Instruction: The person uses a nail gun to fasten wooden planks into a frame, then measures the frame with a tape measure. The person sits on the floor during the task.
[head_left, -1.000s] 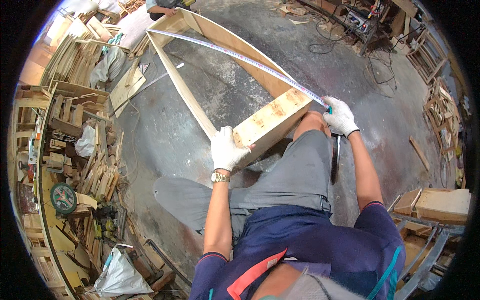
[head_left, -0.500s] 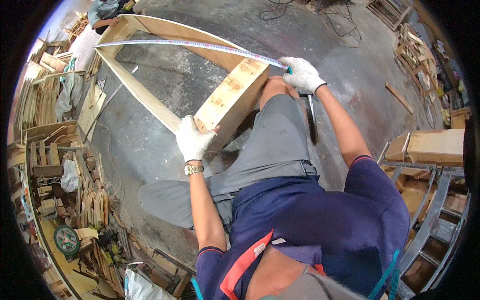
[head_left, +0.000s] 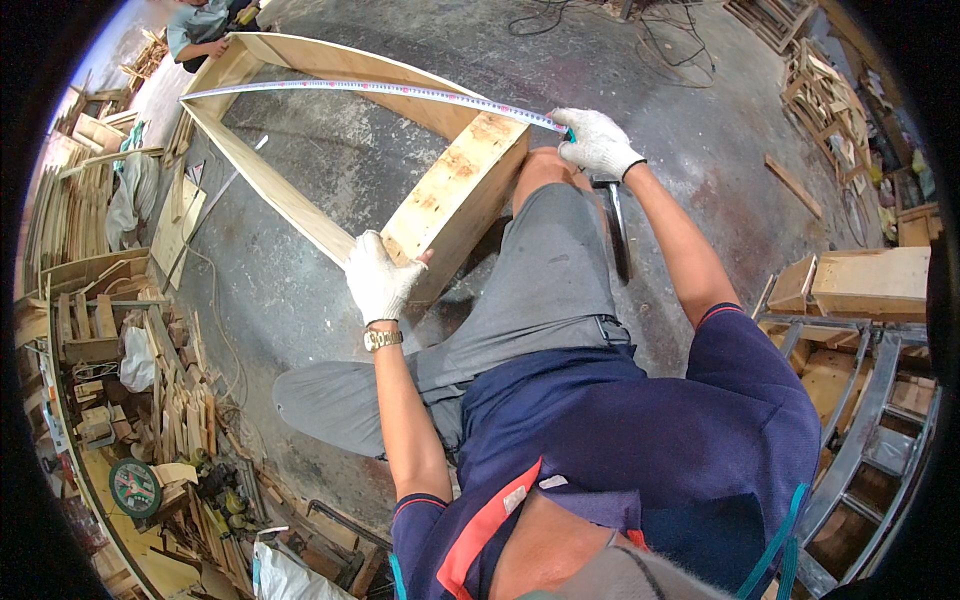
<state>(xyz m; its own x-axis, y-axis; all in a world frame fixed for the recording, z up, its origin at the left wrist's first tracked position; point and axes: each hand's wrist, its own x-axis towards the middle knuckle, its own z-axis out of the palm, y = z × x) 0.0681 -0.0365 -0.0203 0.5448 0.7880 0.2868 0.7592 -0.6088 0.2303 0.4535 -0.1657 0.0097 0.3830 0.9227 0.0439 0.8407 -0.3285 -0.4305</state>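
Note:
A wooden frame (head_left: 452, 185) of pale boards lies on the floor in front of me. My left hand (head_left: 379, 277), in a white knit glove, is closed on its near left corner. Gloved the same way, my right hand (head_left: 598, 143) grips a tape measure (head_left: 569, 136) just beyond the frame's near right corner; the glove mostly hides its case. The white blade (head_left: 372, 88) runs diagonally over the opening to the far left corner. Beside my knee, a hammer-like tool (head_left: 621, 232) with a dark handle rests on the floor.
Another person's hand (head_left: 218, 47) touches the frame's far end. Wood scraps (head_left: 178, 385) and a green disc (head_left: 134, 487) crowd the left. A wooden box (head_left: 872, 288) and metal ladder-like frame (head_left: 872, 430) stand at right. Cables (head_left: 665, 45) lie on the far floor.
The whole picture has shifted slightly left. Both hands keep their grips, and the tape blade still spans the frame.

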